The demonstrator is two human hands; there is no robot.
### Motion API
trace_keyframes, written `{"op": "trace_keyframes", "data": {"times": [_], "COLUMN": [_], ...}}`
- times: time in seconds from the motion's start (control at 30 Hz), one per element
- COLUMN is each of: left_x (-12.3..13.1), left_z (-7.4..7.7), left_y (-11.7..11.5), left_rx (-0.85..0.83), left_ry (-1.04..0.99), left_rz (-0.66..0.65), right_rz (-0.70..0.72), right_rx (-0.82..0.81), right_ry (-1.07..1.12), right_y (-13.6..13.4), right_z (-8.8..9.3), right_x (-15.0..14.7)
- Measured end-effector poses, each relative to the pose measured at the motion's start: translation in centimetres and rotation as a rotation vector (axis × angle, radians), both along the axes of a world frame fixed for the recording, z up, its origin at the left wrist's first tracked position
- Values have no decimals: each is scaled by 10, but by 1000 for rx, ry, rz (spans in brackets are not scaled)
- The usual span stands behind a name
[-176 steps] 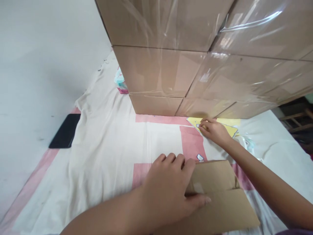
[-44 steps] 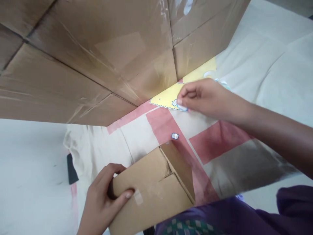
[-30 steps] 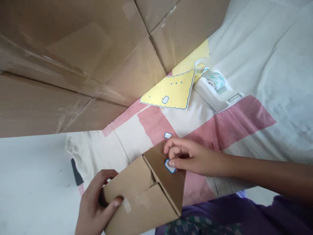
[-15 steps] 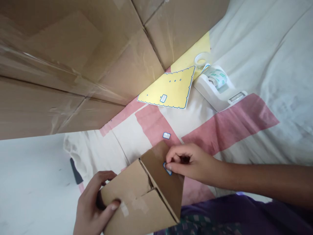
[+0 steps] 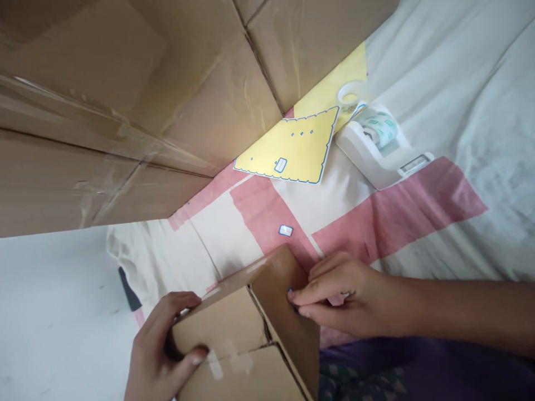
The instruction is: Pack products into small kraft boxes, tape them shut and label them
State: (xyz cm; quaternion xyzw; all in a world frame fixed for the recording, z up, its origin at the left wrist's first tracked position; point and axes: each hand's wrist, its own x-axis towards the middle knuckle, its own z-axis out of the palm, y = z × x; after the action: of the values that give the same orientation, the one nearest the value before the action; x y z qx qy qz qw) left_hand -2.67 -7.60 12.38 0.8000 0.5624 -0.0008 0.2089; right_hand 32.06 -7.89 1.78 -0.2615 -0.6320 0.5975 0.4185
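A brown cardboard box [image 5: 225, 328] stands tilted at the bottom centre, a strip of clear tape across its top flaps. My left hand [image 5: 163, 345] grips its left end, thumb on top and fingers on the far side. At the box's right face, my right hand [image 5: 346, 295] has thumb and index finger closed on a small blue-edged sticker [image 5: 291, 295], mostly hidden by the fingertips. Another small white sticker with a blue edge [image 5: 286, 230] lies on the cloth just beyond the box.
Large taped cardboard boxes [image 5: 125, 100] fill the upper left. Beyond the hands lie a yellow sheet with blue marks [image 5: 305, 147], a white tape dispenser [image 5: 380, 150] and a tape ring [image 5: 351, 94]. A black handle [image 5: 129, 289] pokes out beside the cloth [image 5: 460, 239].
My right hand has moved slightly right, its fingers now more extended over the small sticker, which shows less. The small box has shifted slightly right, with my left hand still on it.
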Motion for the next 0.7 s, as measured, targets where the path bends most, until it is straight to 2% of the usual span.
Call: {"op": "trace_keyframes", "data": {"times": [0.07, 0.27, 0.4, 0.6, 0.7], "left_x": [2, 4, 3, 6, 7], "left_z": [0, 0, 0, 2, 3], "left_y": [0, 0, 0, -1, 0], "left_rx": [-2, -11, -23, -23, -32], "left_ry": [0, -16, -18, -13, -19], "left_rz": [6, 33, 29, 51, 38], "right_rz": [28, -28, 2, -166, -130], "right_rx": [-26, -112, -106, -40, -54], "right_ry": [15, 9, 24, 21, 35], "right_y": [-1, -10, -15, -17, -18], "right_z": [1, 0, -3, -2, -1], "right_x": [0, -1, -3, -6, -6]}}
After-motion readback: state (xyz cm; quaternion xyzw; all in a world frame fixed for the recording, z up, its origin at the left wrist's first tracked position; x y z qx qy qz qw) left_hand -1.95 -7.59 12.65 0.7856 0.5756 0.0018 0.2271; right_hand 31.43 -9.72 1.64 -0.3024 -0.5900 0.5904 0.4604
